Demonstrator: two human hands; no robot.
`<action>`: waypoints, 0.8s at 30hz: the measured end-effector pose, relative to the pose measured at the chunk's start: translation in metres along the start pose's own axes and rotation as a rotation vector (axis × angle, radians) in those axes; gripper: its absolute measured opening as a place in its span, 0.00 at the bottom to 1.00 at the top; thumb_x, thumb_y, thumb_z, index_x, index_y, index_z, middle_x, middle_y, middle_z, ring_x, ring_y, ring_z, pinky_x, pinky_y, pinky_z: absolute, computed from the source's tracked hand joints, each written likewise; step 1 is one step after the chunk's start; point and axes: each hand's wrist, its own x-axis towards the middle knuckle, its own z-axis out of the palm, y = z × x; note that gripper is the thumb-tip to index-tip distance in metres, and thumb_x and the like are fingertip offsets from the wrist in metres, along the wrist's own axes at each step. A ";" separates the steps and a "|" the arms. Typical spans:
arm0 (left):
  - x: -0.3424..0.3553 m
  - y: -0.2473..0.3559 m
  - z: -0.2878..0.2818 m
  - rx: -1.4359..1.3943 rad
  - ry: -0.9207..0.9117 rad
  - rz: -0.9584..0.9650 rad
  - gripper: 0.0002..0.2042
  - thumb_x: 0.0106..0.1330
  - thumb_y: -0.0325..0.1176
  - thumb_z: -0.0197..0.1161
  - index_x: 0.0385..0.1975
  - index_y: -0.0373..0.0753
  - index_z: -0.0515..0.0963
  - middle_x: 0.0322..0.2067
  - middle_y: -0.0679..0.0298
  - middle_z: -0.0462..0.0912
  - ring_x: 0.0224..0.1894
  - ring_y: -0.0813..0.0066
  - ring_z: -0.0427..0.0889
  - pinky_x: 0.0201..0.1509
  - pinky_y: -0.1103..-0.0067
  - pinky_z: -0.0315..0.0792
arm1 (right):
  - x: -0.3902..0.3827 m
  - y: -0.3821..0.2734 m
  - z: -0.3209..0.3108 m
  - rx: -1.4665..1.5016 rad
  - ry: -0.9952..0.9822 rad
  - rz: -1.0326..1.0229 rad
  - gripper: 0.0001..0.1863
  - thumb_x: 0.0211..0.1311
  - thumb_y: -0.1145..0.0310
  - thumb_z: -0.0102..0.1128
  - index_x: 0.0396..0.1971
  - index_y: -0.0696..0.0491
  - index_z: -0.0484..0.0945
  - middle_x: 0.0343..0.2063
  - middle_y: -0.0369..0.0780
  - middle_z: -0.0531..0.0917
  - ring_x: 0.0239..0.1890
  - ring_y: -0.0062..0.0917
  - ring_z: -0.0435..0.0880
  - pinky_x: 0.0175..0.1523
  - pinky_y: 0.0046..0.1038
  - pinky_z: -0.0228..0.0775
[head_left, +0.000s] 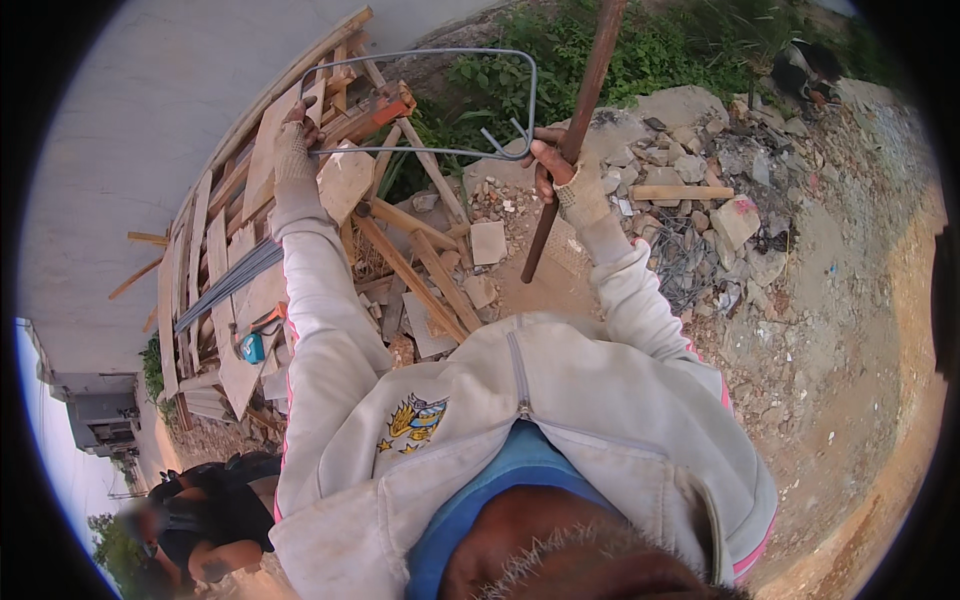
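Observation:
A bent grey steel stirrup (pixel 536 85), a rounded rectangle with hooked ends at its lower right corner, spans my two raised hands. My left hand (pixel 303 125), in a worn fingerless glove, is closed on its left side. My right hand (pixel 552 165) is closed at the hooked corner, thumb and fingers by the bar. The same hand also has a long rusty brown pipe (pixel 592 75) across its grip, slanting down to the left; part of the pipe is hidden by the fingers. An orange and brown block-like piece (pixel 392 105) sits on the planks behind the stirrup.
A pile of wooden planks (pixel 215 270) leans by the pale wall (pixel 120 120), with straight steel bars (pixel 235 282) and a teal tape measure (pixel 252 347) on it. Broken rubble (pixel 735 220) and tangled wire lie at right. People are at lower left and far upper right.

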 end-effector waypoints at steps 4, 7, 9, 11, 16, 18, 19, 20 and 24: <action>0.006 -0.014 0.036 0.018 -0.067 -0.020 0.14 0.74 0.39 0.64 0.50 0.34 0.80 0.16 0.78 0.64 0.15 0.86 0.61 0.27 0.82 0.66 | -0.019 0.002 -0.018 0.020 0.128 -0.009 0.25 0.70 0.51 0.68 0.42 0.62 0.79 0.16 0.36 0.78 0.11 0.16 0.69 0.18 0.22 0.62; 0.010 -0.033 0.066 0.063 -0.108 -0.001 0.12 0.74 0.39 0.64 0.46 0.37 0.81 0.16 0.77 0.65 0.15 0.85 0.62 0.26 0.82 0.65 | -0.032 -0.004 -0.030 0.022 0.234 -0.049 0.25 0.70 0.54 0.68 0.46 0.63 0.78 0.20 0.38 0.79 0.12 0.16 0.70 0.17 0.22 0.61; 0.009 -0.049 0.091 0.100 -0.090 -0.081 0.11 0.74 0.40 0.64 0.45 0.39 0.81 0.17 0.76 0.67 0.15 0.84 0.63 0.25 0.81 0.67 | -0.044 0.004 -0.058 0.004 0.249 -0.035 0.27 0.70 0.58 0.68 0.55 0.66 0.75 0.29 0.42 0.84 0.15 0.15 0.72 0.18 0.22 0.62; -0.003 -0.072 0.113 -0.012 -0.178 -0.165 0.11 0.74 0.38 0.64 0.45 0.37 0.79 0.18 0.75 0.68 0.14 0.82 0.64 0.23 0.79 0.69 | -0.058 0.006 -0.083 -0.061 0.319 0.001 0.26 0.69 0.58 0.69 0.53 0.65 0.77 0.28 0.40 0.85 0.15 0.15 0.73 0.18 0.22 0.62; -0.021 -0.158 0.177 -0.461 -0.466 -0.268 0.13 0.77 0.42 0.62 0.46 0.37 0.79 0.15 0.74 0.61 0.13 0.82 0.62 0.23 0.77 0.68 | -0.114 0.008 -0.153 -0.236 0.622 -0.042 0.21 0.68 0.59 0.70 0.51 0.61 0.82 0.29 0.35 0.86 0.21 0.13 0.76 0.24 0.20 0.65; -0.057 -0.164 0.224 -0.475 -0.568 -0.297 0.13 0.77 0.42 0.62 0.46 0.36 0.79 0.16 0.75 0.60 0.14 0.82 0.61 0.23 0.77 0.67 | -0.153 0.013 -0.186 -0.354 0.788 -0.003 0.21 0.68 0.59 0.69 0.51 0.60 0.82 0.29 0.35 0.86 0.22 0.13 0.76 0.27 0.20 0.65; -0.079 -0.161 0.250 -0.488 -0.611 -0.307 0.14 0.77 0.42 0.62 0.46 0.36 0.79 0.16 0.75 0.60 0.14 0.82 0.60 0.23 0.77 0.67 | -0.175 0.014 -0.200 -0.418 0.860 0.018 0.21 0.68 0.59 0.69 0.51 0.59 0.83 0.29 0.34 0.86 0.22 0.14 0.76 0.28 0.21 0.66; -0.104 -0.155 0.282 -0.451 -0.612 -0.345 0.13 0.77 0.40 0.61 0.45 0.35 0.79 0.15 0.75 0.61 0.14 0.83 0.61 0.24 0.78 0.68 | -0.200 0.018 -0.213 -0.454 0.916 0.047 0.20 0.68 0.58 0.69 0.51 0.59 0.83 0.29 0.34 0.86 0.23 0.14 0.76 0.28 0.21 0.66; -0.158 -0.180 0.374 -0.306 -0.725 -0.410 0.11 0.76 0.38 0.64 0.44 0.36 0.80 0.15 0.76 0.63 0.16 0.83 0.64 0.26 0.77 0.70 | -0.293 0.034 -0.226 -0.498 1.129 0.177 0.20 0.68 0.58 0.69 0.50 0.57 0.83 0.28 0.35 0.85 0.23 0.16 0.77 0.29 0.23 0.66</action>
